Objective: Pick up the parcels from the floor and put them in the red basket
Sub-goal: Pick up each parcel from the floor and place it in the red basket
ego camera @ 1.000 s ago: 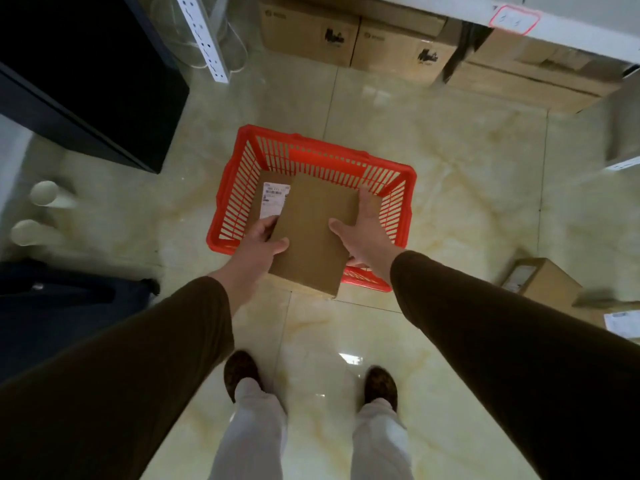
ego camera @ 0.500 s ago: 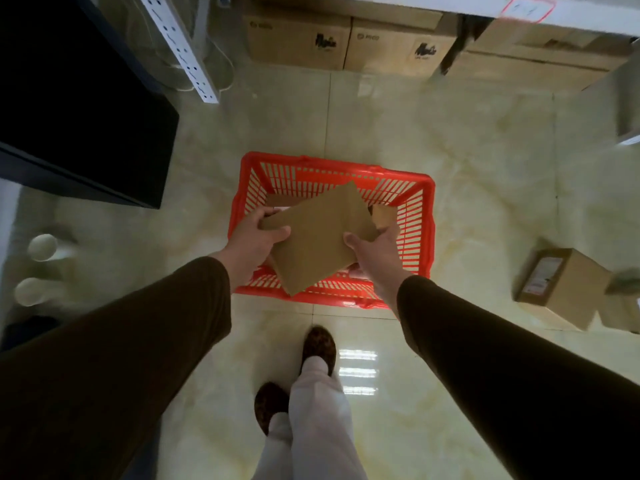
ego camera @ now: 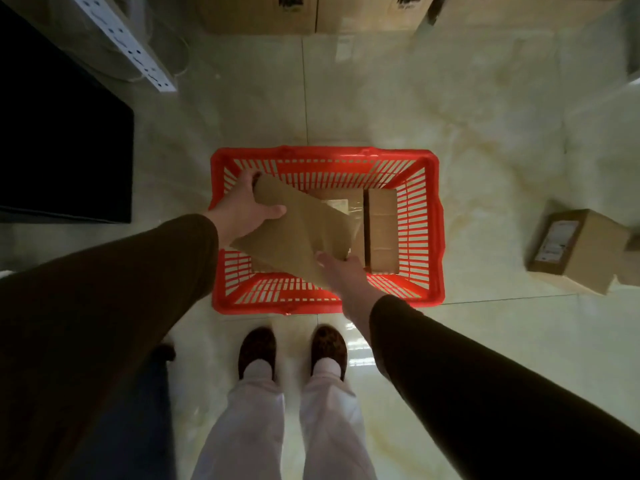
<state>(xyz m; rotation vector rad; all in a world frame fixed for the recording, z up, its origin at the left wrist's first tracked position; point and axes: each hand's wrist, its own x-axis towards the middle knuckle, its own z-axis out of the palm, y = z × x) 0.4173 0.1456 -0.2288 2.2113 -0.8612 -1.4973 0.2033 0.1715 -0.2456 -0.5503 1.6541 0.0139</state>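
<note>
A flat brown cardboard parcel [ego camera: 298, 233] hangs tilted over the left half of the red basket [ego camera: 434, 237], which stands on the pale tiled floor in front of my feet. My left hand [ego camera: 246, 206] grips the parcel's far left corner. My right hand [ego camera: 343, 271] holds its near right edge. Inside the basket lie a small brown box [ego camera: 381, 230] on the right and another parcel [ego camera: 337, 200] with tape, partly hidden. One more boxed parcel with a white label [ego camera: 578, 247] rests on the floor to the right.
A black cabinet [ego camera: 62, 140] fills the left side, with a white power strip [ego camera: 128, 43] beside it. Large cardboard boxes [ego camera: 311, 12] line the far wall under a shelf. My two shoes [ego camera: 292, 351] stand just short of the basket.
The view has moved closer over the basket. The parcel has tilted and gone lower into the basket's left side, with both hands still on it. My feet now stand side by side.
</note>
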